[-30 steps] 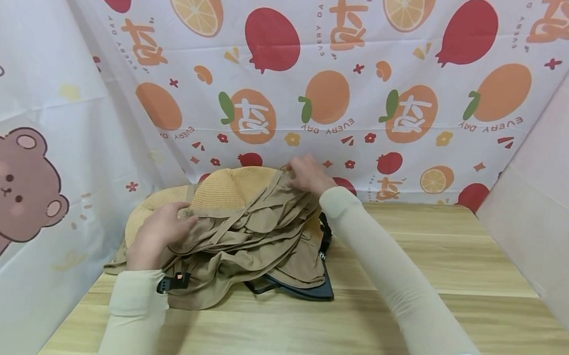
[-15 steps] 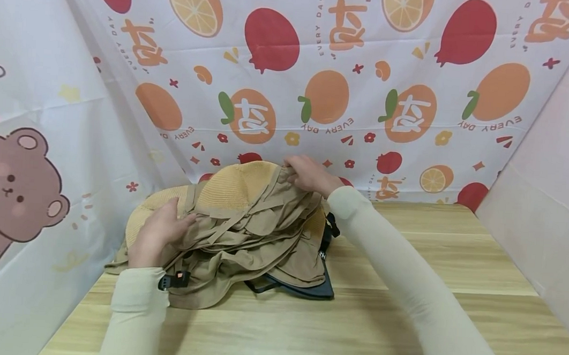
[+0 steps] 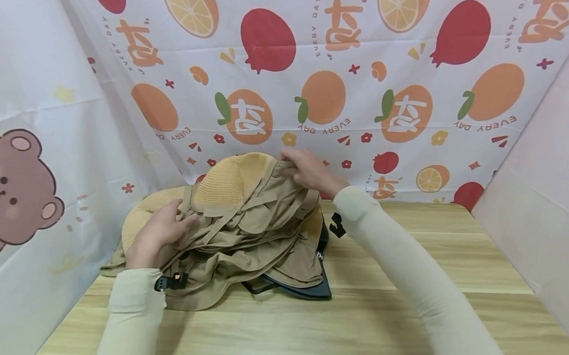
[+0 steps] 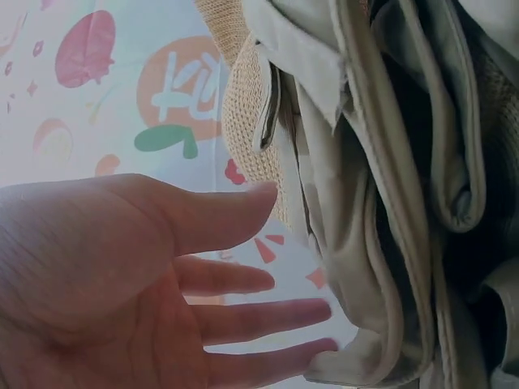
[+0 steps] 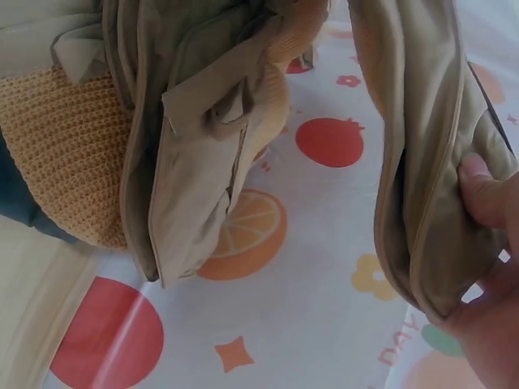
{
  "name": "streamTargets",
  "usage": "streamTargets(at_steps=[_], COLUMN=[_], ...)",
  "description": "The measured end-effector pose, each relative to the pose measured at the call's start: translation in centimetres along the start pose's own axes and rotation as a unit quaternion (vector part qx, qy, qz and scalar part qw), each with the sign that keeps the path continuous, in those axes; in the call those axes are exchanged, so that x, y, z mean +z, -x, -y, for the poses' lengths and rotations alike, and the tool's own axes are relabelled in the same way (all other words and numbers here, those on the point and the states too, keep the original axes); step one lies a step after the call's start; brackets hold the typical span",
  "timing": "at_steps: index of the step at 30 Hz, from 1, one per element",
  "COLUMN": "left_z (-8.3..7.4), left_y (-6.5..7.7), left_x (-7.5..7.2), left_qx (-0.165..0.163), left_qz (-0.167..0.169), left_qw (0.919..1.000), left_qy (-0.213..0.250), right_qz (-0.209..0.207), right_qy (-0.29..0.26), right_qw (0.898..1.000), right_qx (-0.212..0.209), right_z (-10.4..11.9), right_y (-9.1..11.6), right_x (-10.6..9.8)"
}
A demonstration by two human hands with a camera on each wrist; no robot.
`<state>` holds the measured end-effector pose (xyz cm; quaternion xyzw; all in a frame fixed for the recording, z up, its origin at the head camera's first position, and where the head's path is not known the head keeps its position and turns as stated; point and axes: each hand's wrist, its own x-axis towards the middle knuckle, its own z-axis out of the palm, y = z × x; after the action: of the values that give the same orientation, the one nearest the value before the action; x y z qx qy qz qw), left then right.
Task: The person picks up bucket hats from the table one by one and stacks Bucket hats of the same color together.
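A heap of tan sun hats with woven straw crowns [image 3: 228,181] and crumpled khaki cloth [image 3: 263,216] lies against the back sheet. My right hand [image 3: 309,171] pinches the cloth edge at the top right of the nearest hat and holds it raised. In the right wrist view, the thumb [image 5: 482,190] presses on folded khaki cloth [image 5: 430,162]. My left hand [image 3: 163,233] is at the heap's left side with fingers spread. In the left wrist view its fingers [image 4: 263,320] are straight, fingertips close beside the cloth [image 4: 365,203]; contact is unclear.
A dark navy piece [image 3: 314,289] with a black strap [image 3: 259,289] sticks out under the heap, its kind mostly hidden. Wooden tabletop [image 3: 378,322] extends in front and to the right. A fruit-print sheet [image 3: 278,107] hangs behind, and a bear-print sheet [image 3: 18,185] at the left.
My right hand has risen slightly and moved a little left, lifting the hat's edge, so its straw crown stands higher. The left hand stays nearly in place.
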<state>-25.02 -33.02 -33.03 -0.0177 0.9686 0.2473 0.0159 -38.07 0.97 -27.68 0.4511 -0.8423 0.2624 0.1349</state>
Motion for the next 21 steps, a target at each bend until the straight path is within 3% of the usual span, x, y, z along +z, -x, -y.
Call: streamTargets(at_steps=[10, 17, 21], left_z=[0.2, 0.3, 0.4], left_y=[-0.3, -0.5, -0.5], left_x=[1.1, 1.3, 1.1], left_qx=[0.043, 0.004, -0.006], left_qz=[-0.016, -0.007, -0.02], left_qw=[0.9989, 0.9996, 0.9998], left_qy=[-0.002, -0.025, -0.007], right_qz=[-0.004, 0.008, 0.013], right_qy=[-0.02, -0.025, -0.02], right_qw=[0.999, 0.999, 0.999], right_qx=[-0.033, -0.035, -0.035], right_z=[0.8, 0.9, 0.6], right_y=[0.4, 0.4, 0.7], right_x=[-0.8, -1.1, -1.3])
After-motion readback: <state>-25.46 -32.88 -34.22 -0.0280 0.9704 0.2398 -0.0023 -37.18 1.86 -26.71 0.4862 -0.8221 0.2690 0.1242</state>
